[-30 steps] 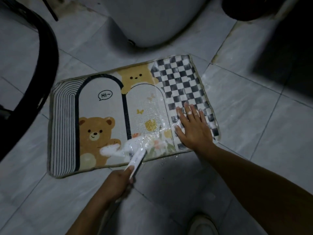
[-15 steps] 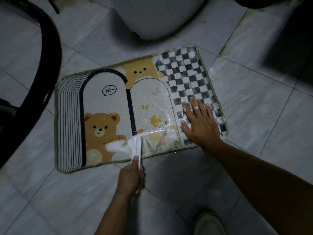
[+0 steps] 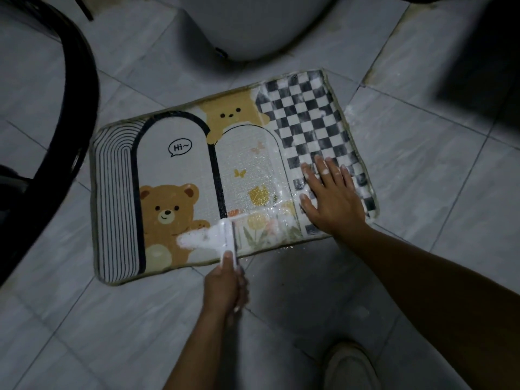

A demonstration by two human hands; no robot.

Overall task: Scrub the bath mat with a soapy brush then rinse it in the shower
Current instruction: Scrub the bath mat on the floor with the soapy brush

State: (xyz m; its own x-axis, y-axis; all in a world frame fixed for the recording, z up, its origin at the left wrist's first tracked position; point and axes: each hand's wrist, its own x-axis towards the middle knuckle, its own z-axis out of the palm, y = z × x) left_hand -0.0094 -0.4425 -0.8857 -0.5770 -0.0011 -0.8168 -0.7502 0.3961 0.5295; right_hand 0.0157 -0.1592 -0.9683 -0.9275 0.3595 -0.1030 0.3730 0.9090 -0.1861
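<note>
two hands are at the mat (image 3: 174, 175), which lies flat on the tiled floor (image 3: 422, 170) just in front of the toilet base (image 3: 253, 29). the left hand (image 3: 225, 288) grips the white brush (image 3: 229, 237) by its handle. the brush head rests on the mat's near edge beside the brown bear, with white foam (image 3: 194, 240) at its left. the right hand (image 3: 333, 201) lies flat, fingers straight and spread, pressing the checkered end near the mat's near right corner. suds streak the checks. a shoe (image 3: 349, 364) shows at the floor's near edge.
</note>
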